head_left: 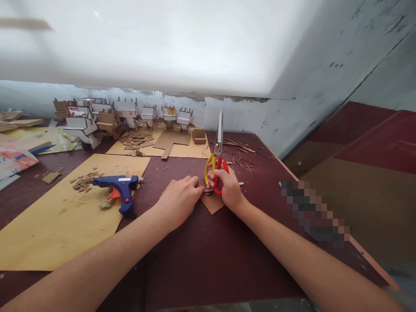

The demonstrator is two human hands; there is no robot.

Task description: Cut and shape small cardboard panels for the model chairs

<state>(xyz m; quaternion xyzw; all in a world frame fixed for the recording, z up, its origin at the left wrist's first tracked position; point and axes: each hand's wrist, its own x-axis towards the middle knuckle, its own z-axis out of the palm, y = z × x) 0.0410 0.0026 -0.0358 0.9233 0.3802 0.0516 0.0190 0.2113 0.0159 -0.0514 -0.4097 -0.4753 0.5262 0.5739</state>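
My right hand (230,188) is closed around scissors (218,149) with red and yellow handles, their blades pointing up and away from me. Beneath both hands lies a small brown cardboard piece (212,205). My left hand (182,197) presses down on its left part, fingers curled and close together, with the thumb reaching toward the right hand. A thin whitish strip (241,183) passes under the right hand, and its end shows on the right. The fingertips of my left hand are partly hidden.
A blue glue gun (121,186) lies on a yellow board (65,225) beside cardboard bits (85,180). Small cardboard chairs (126,110) line the wall. A larger cardboard sheet (172,141) and thin offcuts (242,147) lie farther back. A blurred dark object (312,212) sits near the right edge.
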